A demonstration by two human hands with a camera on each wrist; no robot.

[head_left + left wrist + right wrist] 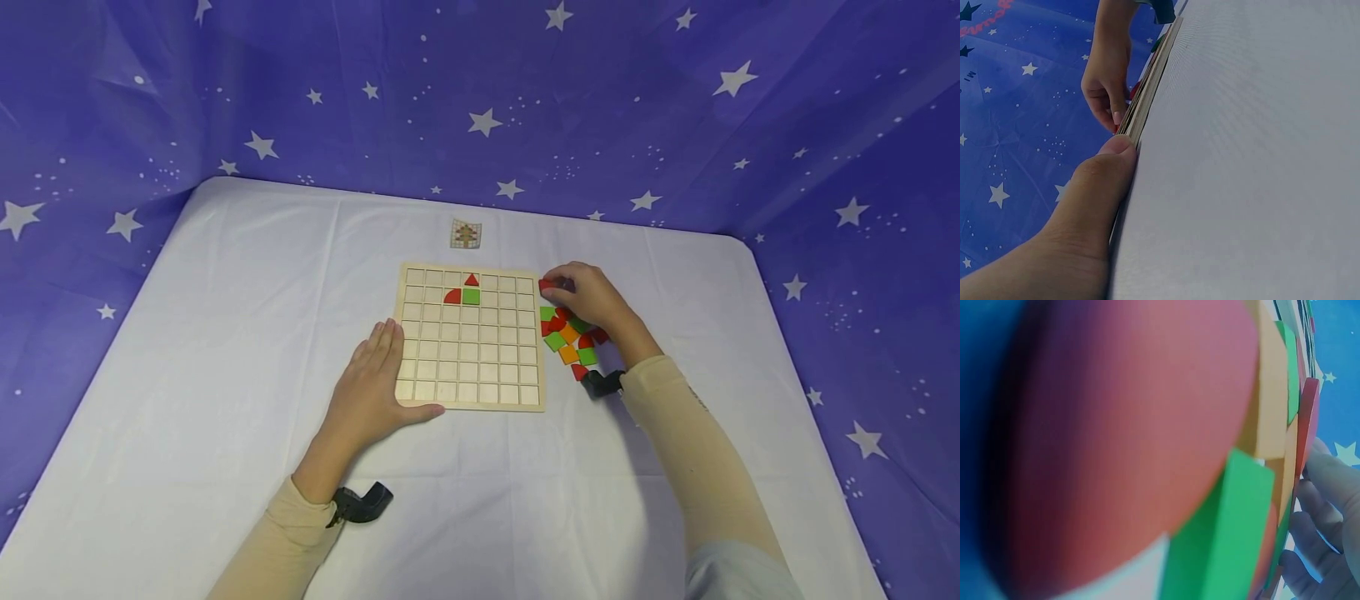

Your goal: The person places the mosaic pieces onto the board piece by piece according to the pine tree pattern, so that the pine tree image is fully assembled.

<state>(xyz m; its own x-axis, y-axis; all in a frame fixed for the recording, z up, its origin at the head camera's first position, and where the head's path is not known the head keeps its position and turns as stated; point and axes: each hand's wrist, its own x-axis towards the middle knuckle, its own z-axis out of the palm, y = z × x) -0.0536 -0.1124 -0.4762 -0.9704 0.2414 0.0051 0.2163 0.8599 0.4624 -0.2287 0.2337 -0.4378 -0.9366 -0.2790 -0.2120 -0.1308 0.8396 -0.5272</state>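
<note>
Board bears three placed pieces; loose pieces (unplaced) lie alongside; right grip pinches a red piece, left grip straight-fingered.

Nearest red pc v. blurry

The place looked like a draped-off corner or booth; blue-purple fabric printed with pale stars stood behind the counter and at either side, its folds and creases showing; the counter wore a plain white cloth; in the left wrist view, reddish lettering also showed; a wooden grid board and small coloured tiles gave a games-table look; whether home, office or lab lay beyond the fabric could not be told.
</note>
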